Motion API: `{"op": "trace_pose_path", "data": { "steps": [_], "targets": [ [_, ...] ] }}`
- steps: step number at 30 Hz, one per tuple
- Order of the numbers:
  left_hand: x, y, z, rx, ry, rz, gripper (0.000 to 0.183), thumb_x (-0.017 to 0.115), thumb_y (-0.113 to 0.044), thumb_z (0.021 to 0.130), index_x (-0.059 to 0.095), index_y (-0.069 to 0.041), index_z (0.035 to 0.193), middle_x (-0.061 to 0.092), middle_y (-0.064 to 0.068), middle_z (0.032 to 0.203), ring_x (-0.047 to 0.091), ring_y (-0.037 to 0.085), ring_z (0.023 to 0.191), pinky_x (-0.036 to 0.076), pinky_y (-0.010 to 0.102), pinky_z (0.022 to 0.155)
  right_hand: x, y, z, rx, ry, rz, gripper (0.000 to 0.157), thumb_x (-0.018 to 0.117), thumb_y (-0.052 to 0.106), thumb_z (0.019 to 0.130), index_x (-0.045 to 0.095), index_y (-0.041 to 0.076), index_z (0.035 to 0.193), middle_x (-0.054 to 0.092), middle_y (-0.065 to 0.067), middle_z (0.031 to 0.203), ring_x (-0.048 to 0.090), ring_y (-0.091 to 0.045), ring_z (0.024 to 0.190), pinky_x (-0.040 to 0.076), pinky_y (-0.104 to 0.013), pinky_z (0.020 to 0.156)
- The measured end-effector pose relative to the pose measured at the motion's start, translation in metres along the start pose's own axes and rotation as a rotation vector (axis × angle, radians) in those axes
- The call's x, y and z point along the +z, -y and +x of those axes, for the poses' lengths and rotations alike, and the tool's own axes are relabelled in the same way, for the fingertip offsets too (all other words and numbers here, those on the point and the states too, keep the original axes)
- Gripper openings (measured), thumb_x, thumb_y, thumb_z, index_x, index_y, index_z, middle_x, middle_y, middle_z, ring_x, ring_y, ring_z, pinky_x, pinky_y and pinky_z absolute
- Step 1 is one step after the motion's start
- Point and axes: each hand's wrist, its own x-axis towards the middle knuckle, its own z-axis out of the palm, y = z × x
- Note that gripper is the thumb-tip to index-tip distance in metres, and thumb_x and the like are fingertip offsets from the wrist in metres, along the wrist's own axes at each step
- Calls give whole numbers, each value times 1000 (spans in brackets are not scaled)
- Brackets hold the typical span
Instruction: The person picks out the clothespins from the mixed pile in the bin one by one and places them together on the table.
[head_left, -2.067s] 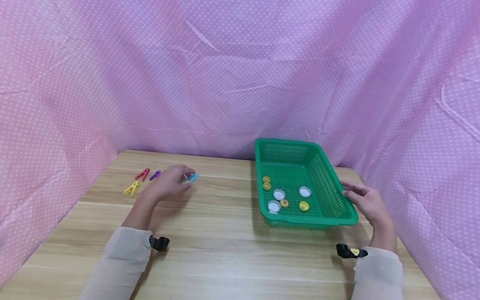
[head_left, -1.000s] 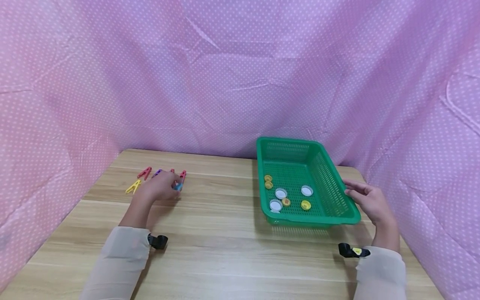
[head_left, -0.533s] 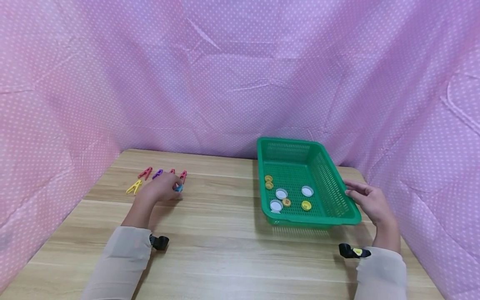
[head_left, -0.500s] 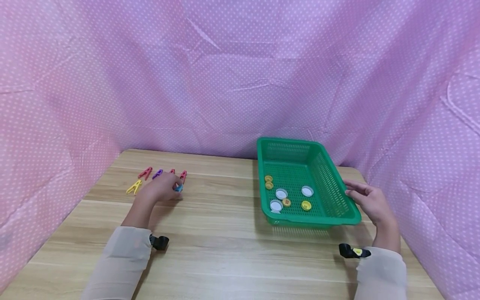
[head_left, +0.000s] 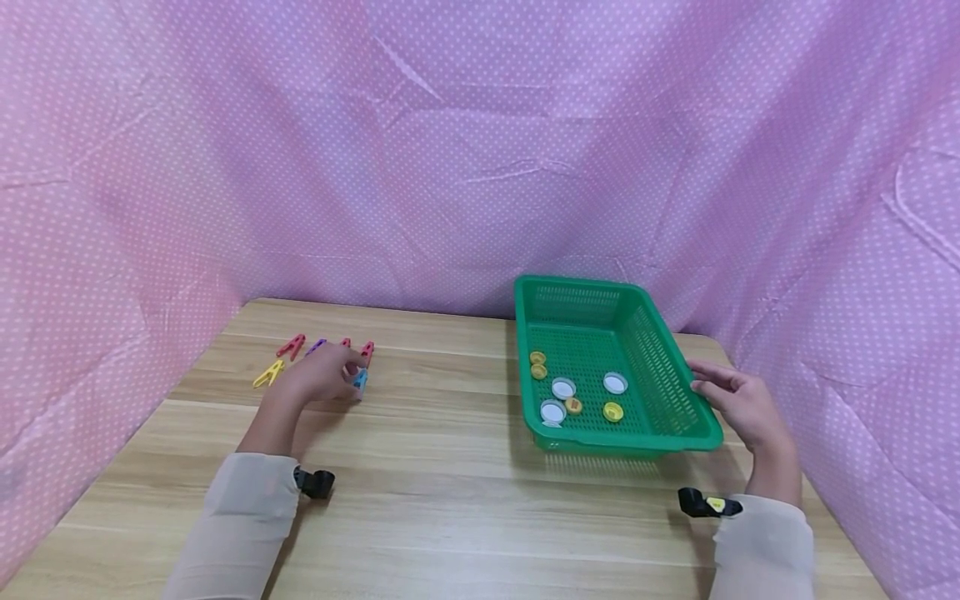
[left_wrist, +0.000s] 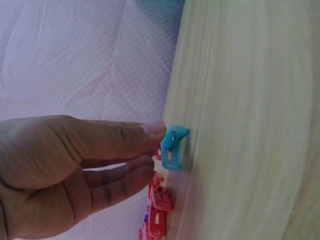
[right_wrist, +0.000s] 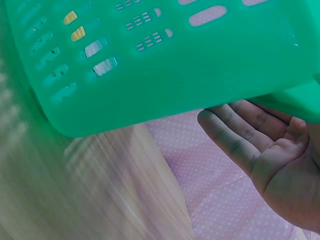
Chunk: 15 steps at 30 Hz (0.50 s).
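Observation:
My left hand [head_left: 322, 372] is low over the table at the left, its thumb and finger tips right at a light blue clothespin [head_left: 361, 380]. In the left wrist view the thumb tip borders that clothespin [left_wrist: 171, 150], with a gap between thumb and fingers. Beyond the hand lie a red clothespin [head_left: 367, 350] and a partly hidden red one [head_left: 346, 342]. My right hand [head_left: 738, 406] touches the right side of a green plastic basket [head_left: 630, 442]. Its fingers [right_wrist: 235, 132] reach fairly straight under the rim, against the outer wall.
A yellow clothespin [head_left: 268, 373], a red clothespin [head_left: 292, 345] and a partly covered purple clothespin [head_left: 316, 346] lie left of the left hand. Inside the basket are several bottle caps, including a yellow cap [head_left: 612, 412] and a white cap [head_left: 615, 382]. Pink dotted cloth [head_left: 480, 167] hangs behind the table.
My left hand has carried the light blue clothespin leftward and down beside the red ones, then drawn back slightly, so more of it shows. The right hand stays at the basket.

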Motion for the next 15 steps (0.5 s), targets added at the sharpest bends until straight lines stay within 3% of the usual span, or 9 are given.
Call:
{"op": "trace_pose_path", "data": {
  "steps": [4, 15],
  "targets": [
    [-1, 1, 0, 24, 2, -15, 47, 82, -5, 84, 67, 6, 127, 68, 15, 107, 64, 26, 94, 55, 44, 84, 0, 0, 0, -3, 0, 5, 51, 63, 23, 103, 53, -6, 144, 67, 19, 114, 56, 15, 98, 50, -10, 80],
    [3, 2, 2, -12, 39, -65, 42, 80, -4, 87, 68, 3, 127, 69, 16, 113, 66, 30, 101, 57, 46, 88, 0, 2, -1, 6, 5, -21, 53, 63, 28, 103, 54, -4, 145, 68, 14, 118, 54, 16, 101, 49, -9, 81]
  ]
}}
